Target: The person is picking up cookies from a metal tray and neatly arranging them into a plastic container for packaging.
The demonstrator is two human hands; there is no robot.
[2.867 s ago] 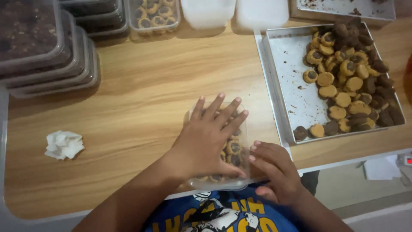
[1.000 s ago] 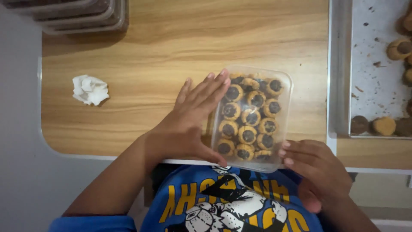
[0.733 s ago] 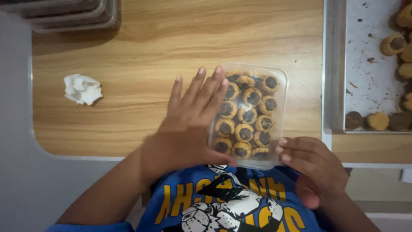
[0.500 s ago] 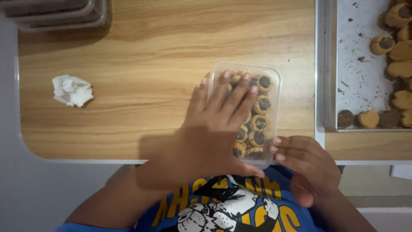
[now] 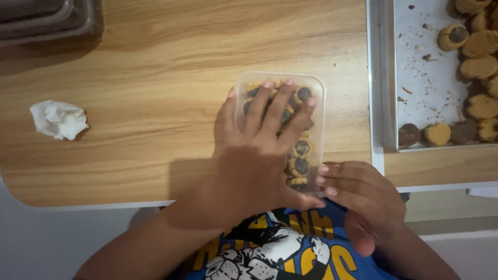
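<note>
— What is the left hand (image 5: 254, 155) doing?

— It lies flat, palm down, on the lid of the clear plastic container (image 5: 316, 103). Its fingers (image 5: 257, 106) are spread and stretched toward the far end of the lid, so it presses rather than clasps; nothing is clamped inside it.

— And the right hand (image 5: 363, 199)?

— It sits at the near right corner of the container, at the table's edge. Its fingers are curled loosely, the tips touching or just beside the container's near rim. I cannot tell whether they really grip the rim.

— So where is the container relative to the hands?

— Directly under the left palm and fingers, with its near end just beside the right fingertips. It stands on the wooden table (image 5: 155, 78), close to the front edge, and holds round cookies with dark centres (image 5: 301, 166), visible through the lid.

— What lies around it?

— A metal baking tray (image 5: 381, 78) to the right, close by, with more cookies (image 5: 480, 67) along its right side and crumbs on the bare part. A crumpled white tissue (image 5: 58, 119) lies well off to the left. Stacked containers (image 5: 46, 21) sit at the far left corner.
</note>
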